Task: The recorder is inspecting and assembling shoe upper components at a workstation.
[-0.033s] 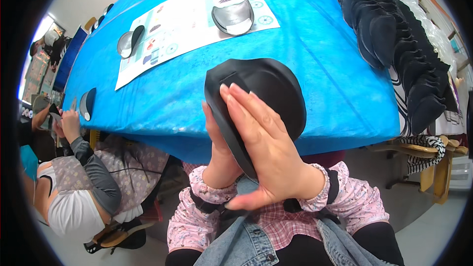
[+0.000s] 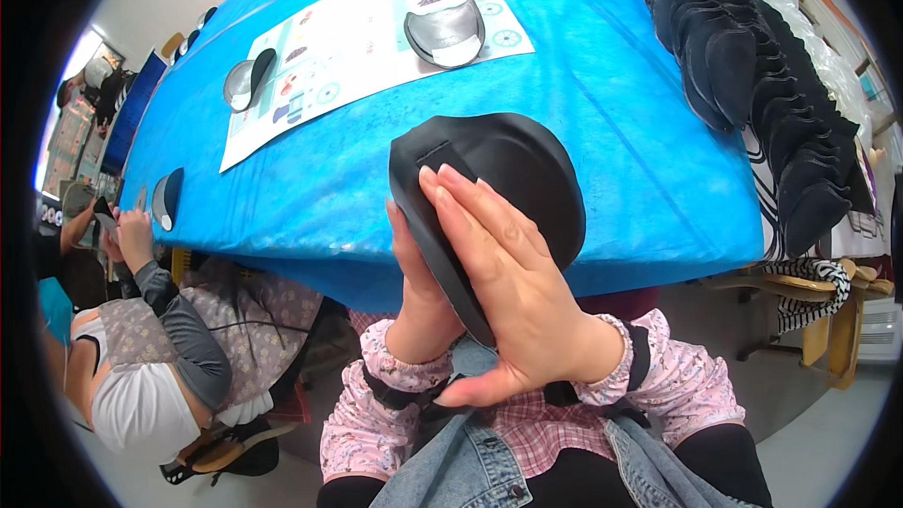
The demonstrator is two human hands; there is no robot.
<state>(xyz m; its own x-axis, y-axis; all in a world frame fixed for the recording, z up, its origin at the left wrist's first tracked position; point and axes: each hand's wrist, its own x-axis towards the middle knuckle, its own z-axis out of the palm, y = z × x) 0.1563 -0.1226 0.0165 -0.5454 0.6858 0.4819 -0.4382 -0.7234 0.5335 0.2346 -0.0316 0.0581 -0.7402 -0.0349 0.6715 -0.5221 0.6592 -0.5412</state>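
A black moulded pad point(image 2: 531, 165), rounded at its far right side and with a small raised rectangle near its left edge, is held up over the table's near edge between my two hands. My right hand point(image 2: 517, 273) presses its outstretched fingers, side by side, against the pad's near face, the thumb pointing left below. Along the pad's left side is my left hand point(image 2: 419, 292); its fingers are partly hidden behind the pad. Both wrists wear pink patterned sleeve covers.
A blue-covered table point(image 2: 376, 146) carries a printed sheet point(image 2: 362, 23) with two curved silver-grey pads, one a silver pad point(image 2: 446, 33). Another pad point(image 2: 167, 198) lies at the left edge. Nested black pads point(image 2: 715, 47) line the right. A co-worker point(image 2: 169, 357) sits at left, a wooden chair point(image 2: 828, 320) at right.
The pad has tipped very slightly between my hands, and my right hand has shifted a little downward on it. All else is unchanged.
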